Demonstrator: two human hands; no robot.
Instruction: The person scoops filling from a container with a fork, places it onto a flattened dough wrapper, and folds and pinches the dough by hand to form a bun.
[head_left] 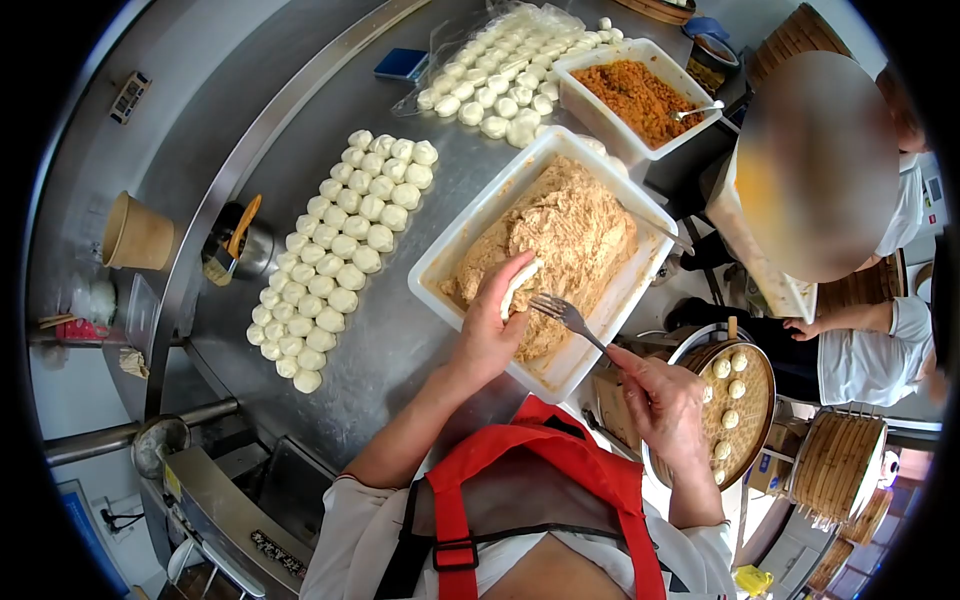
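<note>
My left hand (487,325) holds a piece of white dough wrapper (519,288) in its curved fingers, over the near edge of a white plastic tub (432,285). Pale, minced filling (575,215) is heaped inside that tub. My right hand (660,400) grips a metal fork (570,317) by its handle, with the tines beside the wrapper and above the filling. Whether the tines touch the dough, I cannot tell. Another metal utensil (665,230) leans in the tub's right side.
Rows of dough balls (345,245) lie on the metal table (400,320). More dough balls (510,85) sit partly under plastic, near a tub of orange filling (638,105). At right, a bamboo steamer (750,440) holds several buns; a person (860,340) stands beyond.
</note>
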